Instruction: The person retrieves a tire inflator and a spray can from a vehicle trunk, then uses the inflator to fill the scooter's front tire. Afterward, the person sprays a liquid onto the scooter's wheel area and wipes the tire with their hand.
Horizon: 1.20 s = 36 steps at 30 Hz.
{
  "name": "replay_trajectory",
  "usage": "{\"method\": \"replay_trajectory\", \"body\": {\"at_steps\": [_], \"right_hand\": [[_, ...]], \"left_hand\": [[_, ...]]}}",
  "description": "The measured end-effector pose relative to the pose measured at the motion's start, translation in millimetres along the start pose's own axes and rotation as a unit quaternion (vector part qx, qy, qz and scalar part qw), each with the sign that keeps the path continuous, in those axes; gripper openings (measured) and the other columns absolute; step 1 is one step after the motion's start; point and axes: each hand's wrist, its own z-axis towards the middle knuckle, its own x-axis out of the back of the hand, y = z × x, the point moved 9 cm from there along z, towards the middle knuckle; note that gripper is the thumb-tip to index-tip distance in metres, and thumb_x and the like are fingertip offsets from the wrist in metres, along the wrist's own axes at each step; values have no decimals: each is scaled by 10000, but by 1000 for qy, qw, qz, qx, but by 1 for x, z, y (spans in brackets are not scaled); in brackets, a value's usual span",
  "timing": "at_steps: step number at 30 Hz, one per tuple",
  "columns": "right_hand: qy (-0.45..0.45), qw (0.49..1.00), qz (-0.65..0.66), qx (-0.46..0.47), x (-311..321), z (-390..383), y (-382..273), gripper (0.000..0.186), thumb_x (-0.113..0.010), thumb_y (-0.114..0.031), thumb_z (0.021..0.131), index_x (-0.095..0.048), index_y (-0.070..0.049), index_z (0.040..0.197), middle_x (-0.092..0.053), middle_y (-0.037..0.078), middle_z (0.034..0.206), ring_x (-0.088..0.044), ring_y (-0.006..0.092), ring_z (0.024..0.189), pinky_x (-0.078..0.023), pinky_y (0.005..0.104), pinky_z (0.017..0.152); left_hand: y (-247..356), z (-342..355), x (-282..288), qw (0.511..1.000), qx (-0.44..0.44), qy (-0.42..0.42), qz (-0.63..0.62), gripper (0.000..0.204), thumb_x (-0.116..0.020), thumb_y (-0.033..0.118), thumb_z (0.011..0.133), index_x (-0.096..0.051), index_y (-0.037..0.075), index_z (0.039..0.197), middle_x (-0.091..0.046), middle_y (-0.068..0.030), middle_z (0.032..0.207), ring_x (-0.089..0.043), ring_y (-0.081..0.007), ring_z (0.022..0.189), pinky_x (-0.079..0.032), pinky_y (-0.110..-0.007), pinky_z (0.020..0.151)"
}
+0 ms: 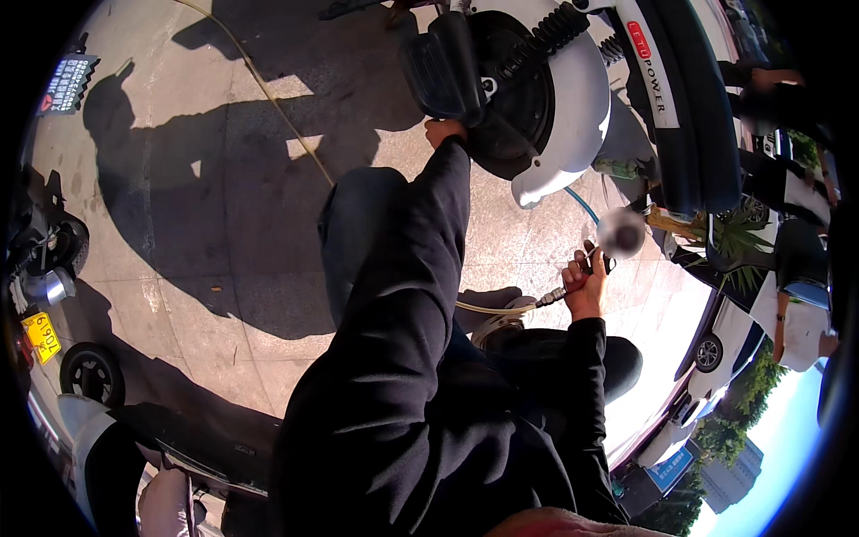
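A white scooter point(573, 125) with a black seat stands in front of me, its rear wheel point(510, 148) partly covered by a black housing. At the lower edge of that housing is my left hand point(445, 132). Its fingers are curled, and what they hold is hidden. My right hand point(586, 291) is wrapped round a tyre inflator gun point(598, 266) with a round gauge point(621, 234), which looks blurred. From the gun a blue hose point(583, 207) runs up behind the wheel. A pale yellow hose point(506, 311) joins the gun at a metal fitting.
The yellow air hose point(268, 94) crosses the paving at the upper left. On the left stand another two-wheeler point(54, 251), a loose wheel point(92, 376) and a dark sign board point(67, 83). People point(792, 197) and a white car point(720, 345) are at the right.
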Motion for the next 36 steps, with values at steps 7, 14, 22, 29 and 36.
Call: {"method": "replay_trajectory", "body": {"at_steps": [7, 14, 22, 29, 36], "right_hand": [[35, 999, 0, -6, -2, -20, 0, 361, -543, -431, 1035, -539, -84, 1137, -440, -3, 706, -380, 101, 513, -355, 277, 484], [38, 999, -28, -11, -9, -19, -13, 340, -533, -422, 1043, -537, -88, 1107, -400, -14, 680, -357, 89, 494, -350, 265, 469], [40, 998, -52, -26, -8, -23, -13, 319, -513, -413, 1054, -541, -96, 1067, -409, -20, 660, -348, 87, 478, -339, 262, 462], [33, 999, -42, -12, -7, -18, -13, 296, -534, -376, 1050, -551, -80, 1043, -401, -13, 670, -353, 95, 486, -339, 275, 473], [36, 999, -25, -15, -5, -17, -13, 318, -538, -403, 1043, -552, -87, 1070, -392, -19, 680, -350, 95, 496, -336, 272, 478]], "left_hand": [[10, 21, -22, 996, -90, -4, 0, 633, -587, 528, 929, -586, -8, 1266, -649, -262, 1230, -649, -432, 1099, -535, -469, 940], [7, 32, -31, 994, -56, -6, -97, 629, -570, 532, 935, -581, 7, 1281, -639, -246, 1252, -637, -422, 1120, -523, -470, 955], [5, 40, -38, 984, -53, -15, -169, 625, -551, 536, 943, -576, 23, 1298, -627, -228, 1278, -623, -409, 1143, -510, -471, 973], [9, 45, -40, 974, -58, -35, -218, 622, -534, 541, 949, -571, 38, 1313, -617, -212, 1300, -611, -399, 1163, -498, -473, 988], [6, 44, -37, 963, -57, -57, -258, 619, -518, 545, 956, -566, 52, 1328, -607, -196, 1322, -600, -388, 1183, -486, -474, 1003]]}}
